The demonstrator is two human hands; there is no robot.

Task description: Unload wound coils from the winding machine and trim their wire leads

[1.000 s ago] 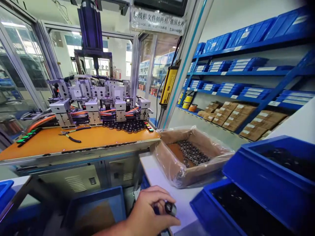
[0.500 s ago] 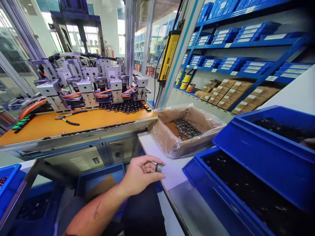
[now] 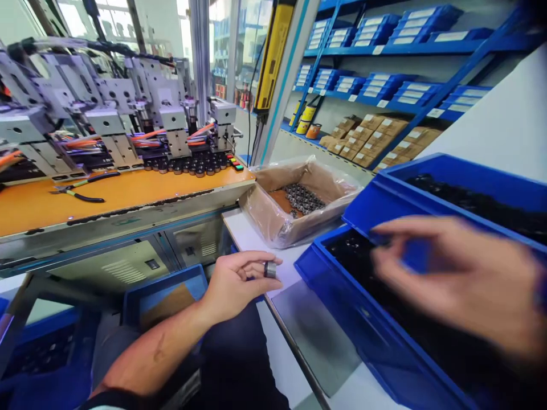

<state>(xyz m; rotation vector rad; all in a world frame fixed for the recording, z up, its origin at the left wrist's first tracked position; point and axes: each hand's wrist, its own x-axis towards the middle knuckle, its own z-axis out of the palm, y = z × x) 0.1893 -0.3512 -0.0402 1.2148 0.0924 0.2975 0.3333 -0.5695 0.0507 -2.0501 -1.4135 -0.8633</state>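
small grey-and-black cylinder (image 3: 270, 270) gripped in my left hand (image 3: 233, 285)

i have the cylinder pinched between the thumb and fingertips of my left hand, near the edge of the white tabletop (image 3: 250, 233), its black end toward my palm. i can read no writing on it. my right hand (image 3: 464, 279) is a blur over the long blue plastic bin (image 3: 342, 290) nearest me; its thumb and forefinger curl toward something dark, and i cannot tell whether they grip it. that bin holds a mass of small black parts (image 3: 348, 250). behind it, a second blue plastic bin (image 3: 359, 210) holds more black pieces (image 3: 453, 191). just beside the bins, an open brown cardboard box (image 3: 265, 213) lined with clear plastic has small grey parts (image 3: 303, 198) spread on its bottom. well apart, blue metal shelves (image 3: 397, 48) bear stacked blue trays (image 3: 421, 23) and brown cartons (image 3: 380, 128); their white labels (image 3: 435, 113) are too small to read.
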